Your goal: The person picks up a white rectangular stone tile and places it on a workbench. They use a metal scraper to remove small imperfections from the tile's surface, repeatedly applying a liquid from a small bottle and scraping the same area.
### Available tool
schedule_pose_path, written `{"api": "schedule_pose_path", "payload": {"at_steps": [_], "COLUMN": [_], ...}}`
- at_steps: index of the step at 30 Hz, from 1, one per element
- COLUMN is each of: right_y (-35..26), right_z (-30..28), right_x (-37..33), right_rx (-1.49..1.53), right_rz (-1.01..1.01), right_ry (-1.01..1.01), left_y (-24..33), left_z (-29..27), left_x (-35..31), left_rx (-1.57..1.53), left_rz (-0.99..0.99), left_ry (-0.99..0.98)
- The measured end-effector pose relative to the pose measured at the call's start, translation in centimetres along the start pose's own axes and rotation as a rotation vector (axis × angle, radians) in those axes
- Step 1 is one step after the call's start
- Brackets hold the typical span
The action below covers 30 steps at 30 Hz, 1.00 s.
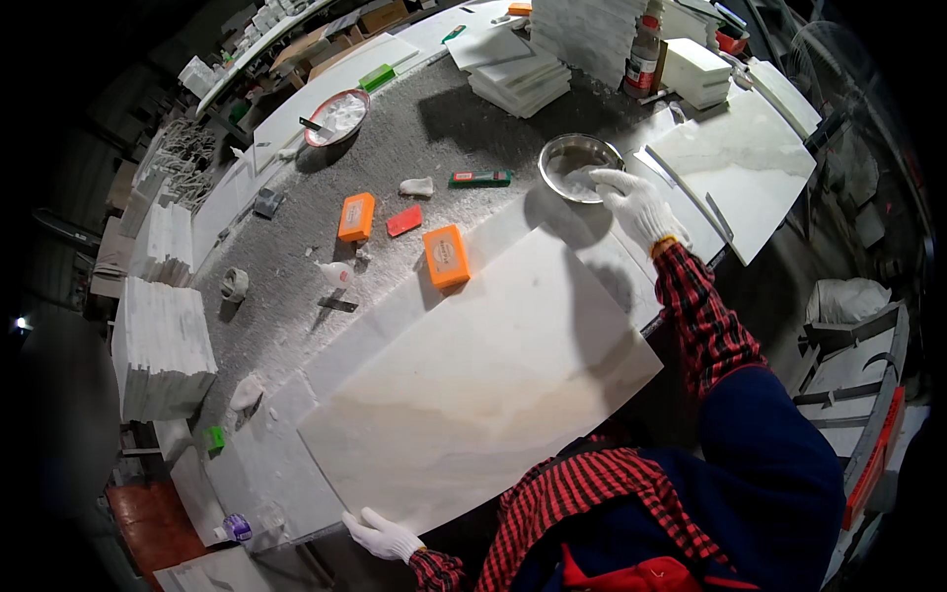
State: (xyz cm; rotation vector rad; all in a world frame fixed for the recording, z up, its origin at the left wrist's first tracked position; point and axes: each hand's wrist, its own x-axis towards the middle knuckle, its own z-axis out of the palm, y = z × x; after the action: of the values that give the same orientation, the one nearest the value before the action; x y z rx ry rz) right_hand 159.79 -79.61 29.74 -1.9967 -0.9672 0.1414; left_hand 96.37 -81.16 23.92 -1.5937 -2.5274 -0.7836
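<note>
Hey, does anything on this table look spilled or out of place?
Yes: white residue is scattered over the grey covering around the orange blocks, like spilled powder. Left of the gloved left hand, a clear bottle appears tipped onto its side, not upright.

Two white-gloved hands are at a worktable bearing one large pale slab, one steel bowl and one red-rimmed bowl. In mid-table are two orange blocks, one flat red block and one slim green-and-red box, with two plain green blocks farther out. Also counted are one pale roll, one red-labeled bottle, one purple-labeled bottle and, at left, two white stacks, their layers too tightly packed to number.
</note>
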Motion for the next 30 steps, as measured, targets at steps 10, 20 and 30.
{"api": "schedule_pose_path", "payload": {"at_steps": [10, 20, 30], "right_y": [3.1, 3.1, -6.8], "right_z": [0.9, 0.4, 6.5], "right_x": [4.4, 1.9, -5.9], "right_rx": [-0.213, 0.293, 0.483], "right_rz": [-0.047, 0.111, 0.251], "right_ry": [-0.195, -0.178, -0.448], "left_y": [1.6, 2.9, 0.6], "left_z": [-0.5, -1.6, 0.1], "left_x": [-0.3, -0.3, 0.4], "left_rx": [-0.053, -0.08, -0.031], "left_rz": [-0.049, -0.151, 0.047], "left_ry": [-0.034, -0.064, 0.035]}}
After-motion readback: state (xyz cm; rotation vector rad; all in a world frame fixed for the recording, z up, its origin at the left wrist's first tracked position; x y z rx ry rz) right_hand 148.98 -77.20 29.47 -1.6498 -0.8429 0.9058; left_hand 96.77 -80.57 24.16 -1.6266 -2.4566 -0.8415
